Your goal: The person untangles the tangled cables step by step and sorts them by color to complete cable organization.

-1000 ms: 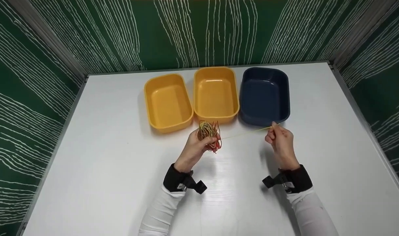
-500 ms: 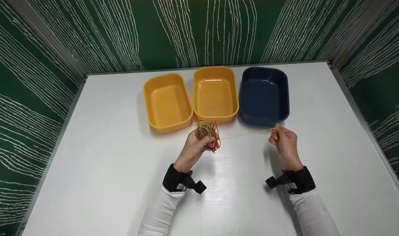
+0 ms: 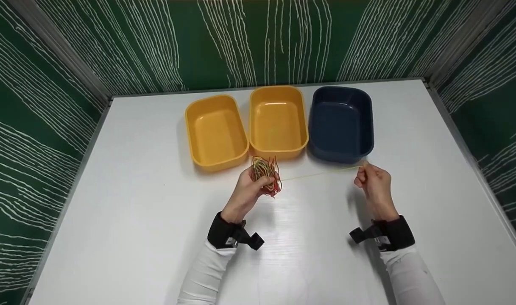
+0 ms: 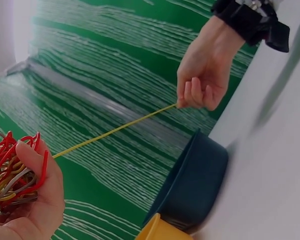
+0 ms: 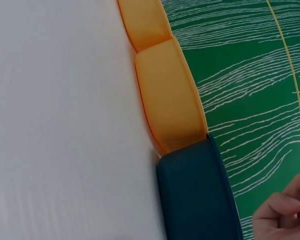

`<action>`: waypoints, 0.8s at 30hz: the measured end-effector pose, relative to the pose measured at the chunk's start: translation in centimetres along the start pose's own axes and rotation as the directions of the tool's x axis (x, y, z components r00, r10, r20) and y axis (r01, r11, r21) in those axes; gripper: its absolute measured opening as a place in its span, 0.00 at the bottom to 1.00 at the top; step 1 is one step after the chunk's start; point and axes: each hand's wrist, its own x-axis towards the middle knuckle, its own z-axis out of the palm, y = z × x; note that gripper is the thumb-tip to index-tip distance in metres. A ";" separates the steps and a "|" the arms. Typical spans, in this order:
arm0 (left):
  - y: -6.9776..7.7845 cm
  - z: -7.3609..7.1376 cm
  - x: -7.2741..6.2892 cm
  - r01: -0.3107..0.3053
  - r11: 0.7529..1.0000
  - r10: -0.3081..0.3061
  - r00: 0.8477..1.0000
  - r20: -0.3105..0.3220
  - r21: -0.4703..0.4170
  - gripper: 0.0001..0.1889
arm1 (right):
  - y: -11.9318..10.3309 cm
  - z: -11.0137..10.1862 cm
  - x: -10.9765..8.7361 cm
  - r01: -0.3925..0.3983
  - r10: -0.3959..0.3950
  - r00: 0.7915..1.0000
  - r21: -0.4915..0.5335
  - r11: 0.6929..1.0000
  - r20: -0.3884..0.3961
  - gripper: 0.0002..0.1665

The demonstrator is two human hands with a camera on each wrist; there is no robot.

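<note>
In the head view my left hand [image 3: 244, 192] grips a looped bundle of thin coloured strings [image 3: 264, 171], mostly red and yellow, just in front of the middle bin. The left wrist view shows grey and brown strings among them, with the thumb pressed over the loops. From this bundle one yellow string [image 4: 116, 129] runs out straight to my right hand [image 3: 378, 184]. Its end is pinched between thumb and forefinger there, the other fingers curled in. That hand is near the front right corner of the dark blue bin [image 3: 340, 123].
Two yellow bins [image 3: 217, 131] stand left of the blue one in a row at the back of the white table [image 3: 135, 212]. Nothing shows inside any of the three. Green walls [image 3: 207, 51] with white lines rise behind and at both sides.
My right hand has moved right and slightly towards me with the string's end. The left hand with the bundle has shifted slightly left, so the stretch of yellow string between the hands is longer.
</note>
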 end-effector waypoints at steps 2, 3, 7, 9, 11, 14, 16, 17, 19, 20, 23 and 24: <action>0.1 -0.1 0.0 -0.004 1.000 0.004 1.000 0.000 0.003 0.14 | -0.1 -0.1 0.0 -0.002 0.002 1.000 -0.007 1.000 -0.005 0.19; 0.1 -0.2 -0.1 -0.005 1.000 0.005 1.000 0.000 0.002 0.14 | -0.2 -0.1 -0.1 -0.003 0.002 1.000 -0.009 1.000 -0.006 0.19; 0.2 -0.2 -0.1 -0.004 1.000 0.004 1.000 -0.007 0.007 0.14 | -0.4 0.0 -0.2 -0.002 0.002 1.000 -0.010 1.000 -0.002 0.19; 0.2 -0.2 -0.1 -0.002 1.000 0.002 1.000 -0.011 0.005 0.14 | -0.6 0.1 -0.3 0.000 0.000 1.000 -0.010 1.000 0.000 0.19; 0.3 -0.2 -0.1 -0.002 1.000 0.002 1.000 -0.016 0.002 0.15 | -0.6 0.0 -0.3 0.006 -0.006 1.000 -0.017 1.000 0.001 0.19; 0.3 -0.2 -0.2 0.000 1.000 0.000 1.000 -0.020 0.001 0.15 | -0.2 -0.6 0.1 0.033 -0.033 0.999 -0.034 0.999 -0.002 0.18; 0.4 -0.3 -0.2 0.000 1.000 0.000 1.000 -0.017 -0.005 0.14 | 0.7 -1.7 0.9 0.054 -0.054 0.999 -0.047 0.997 0.008 0.17; 0.5 -0.3 -0.2 -0.001 1.000 0.001 1.000 -0.017 -0.007 0.14 | 1.3 -2.4 1.4 0.065 -0.064 0.998 -0.051 0.997 0.014 0.17; 0.6 -0.5 -0.2 -0.008 1.000 0.008 1.000 -0.015 -0.016 0.14 | 2.3 -3.8 2.6 0.083 -0.082 0.996 -0.051 0.995 0.026 0.17; 0.7 -0.6 -0.3 -0.015 1.000 0.015 1.000 -0.018 -0.023 0.14 | 2.8 -4.6 3.1 0.093 -0.092 0.996 -0.053 0.994 0.018 0.17; 0.9 -0.9 -0.3 -0.030 0.999 0.029 0.999 -0.033 -0.021 0.16 | 3.3 -5.6 4.0 0.109 -0.109 0.994 0.002 0.994 0.023 0.17; 1.0 -1.1 -0.3 -0.034 0.999 0.034 0.999 -0.035 -0.017 0.16 | 3.1 -5.5 3.9 0.097 -0.099 0.994 0.056 0.994 0.038 0.18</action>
